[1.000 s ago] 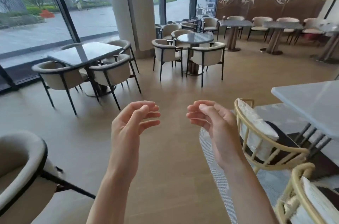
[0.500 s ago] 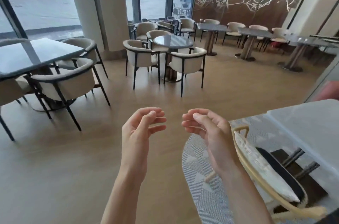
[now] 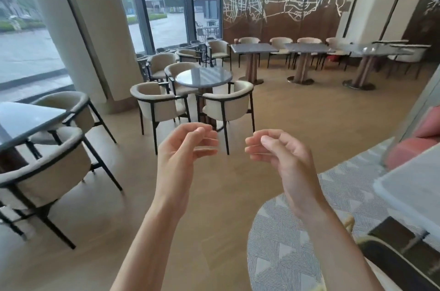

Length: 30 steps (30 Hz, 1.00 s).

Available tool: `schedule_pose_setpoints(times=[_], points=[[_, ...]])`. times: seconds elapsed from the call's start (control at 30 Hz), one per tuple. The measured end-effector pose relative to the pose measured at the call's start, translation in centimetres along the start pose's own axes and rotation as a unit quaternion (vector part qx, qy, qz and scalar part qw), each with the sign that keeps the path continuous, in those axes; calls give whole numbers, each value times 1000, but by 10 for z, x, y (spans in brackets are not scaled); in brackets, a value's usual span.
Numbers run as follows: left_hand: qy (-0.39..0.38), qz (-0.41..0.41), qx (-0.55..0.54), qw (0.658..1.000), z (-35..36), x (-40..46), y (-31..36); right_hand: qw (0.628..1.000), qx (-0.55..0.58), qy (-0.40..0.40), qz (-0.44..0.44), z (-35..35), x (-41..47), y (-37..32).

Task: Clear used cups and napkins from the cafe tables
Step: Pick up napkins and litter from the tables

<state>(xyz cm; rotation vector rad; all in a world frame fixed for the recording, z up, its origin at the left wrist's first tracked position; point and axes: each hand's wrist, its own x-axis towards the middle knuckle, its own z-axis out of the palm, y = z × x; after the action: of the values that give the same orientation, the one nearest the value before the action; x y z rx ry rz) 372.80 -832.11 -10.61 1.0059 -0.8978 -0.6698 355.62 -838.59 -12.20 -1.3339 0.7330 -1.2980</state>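
No brand names or readable writing anywhere that I can spot. Closest to the camera, both bare forearms reach forward over the wood-look floor. The left hand and the right hand face each other with a small gap between them. Each grip is released, fingers loosely curled, holding and touching nothing.

Lower right there's a grey patterned rug with pale triangles and a rounded edge. Above it sits the corner of a pale counter, with something pink and cushiony just behind that.

On the left, the corner of a smooth grey counter has cream tub chairs on thin black legs tucked around it.

Further in, a round dark glossy counter is ringed by the same kind of chairs. At the back wall, a row of square stone-look counters stands on pedestal bases. Behind them is a brown wall panel with arches and white scribbly line art. Big windows and a thick round column fill the left.

Cups and napkins: can't make out any on these tops. There's just a small brownish thing at the far-left back counter's edge, too tiny to identify.
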Motion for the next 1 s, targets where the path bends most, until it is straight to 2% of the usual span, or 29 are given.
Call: schedule_pose_setpoints(times=[0.17,0.33,0.6,0.83,1.0], points=[[-28,53,3,998,34,132,-33,999,30,2,-43,12,143,21],[-19,54,-3,998,62,261,-63,998,45,0,-37,23,284,42],[-52,125,2,991,123,480,-82,995,-2,-8,-96,17,501,37],[-67,107,-23,992,180,647,-174,992,-40,20,-119,-14,670,87],[-111,97,-57,987,245,786,-227,989,-65,66,-118,-45,808,112]])
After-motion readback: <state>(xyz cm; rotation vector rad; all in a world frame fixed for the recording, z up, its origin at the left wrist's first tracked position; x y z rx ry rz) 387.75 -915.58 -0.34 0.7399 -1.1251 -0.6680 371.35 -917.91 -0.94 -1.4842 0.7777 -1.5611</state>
